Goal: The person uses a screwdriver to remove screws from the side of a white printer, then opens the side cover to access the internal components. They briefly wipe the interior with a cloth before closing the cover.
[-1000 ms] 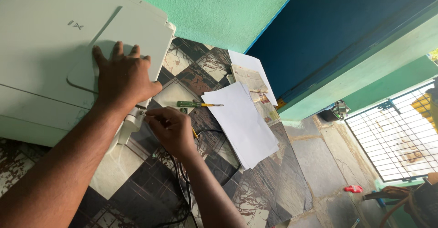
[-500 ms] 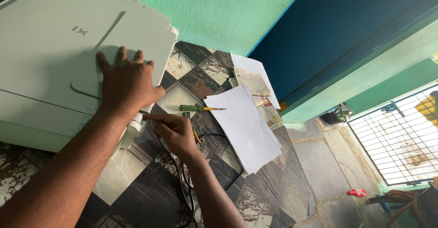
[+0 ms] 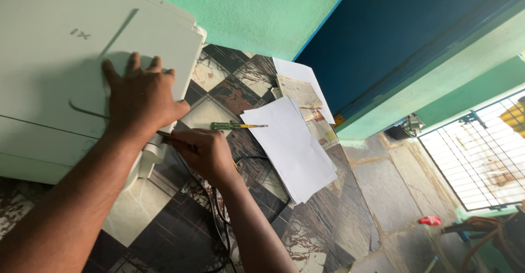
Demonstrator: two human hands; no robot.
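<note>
While the left hand (image 3: 143,99) is pressing flat, fingers spread, on the closed white plastic printer (image 3: 65,71), the right hand (image 3: 203,151) is gripping a thin tool at its lower edge; casing unopened. A green-handled screwdriver (image 3: 236,125) is lying unused on the tiled counter (image 3: 219,81).

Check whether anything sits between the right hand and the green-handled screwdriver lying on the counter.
Nothing visible does. The right hand is closed around a thin tool at the white printer edge, and the screwdriver lies just beyond its knuckles on bare tile. The paper stack sits past its tip, and the left hand rests on the printer.
</note>
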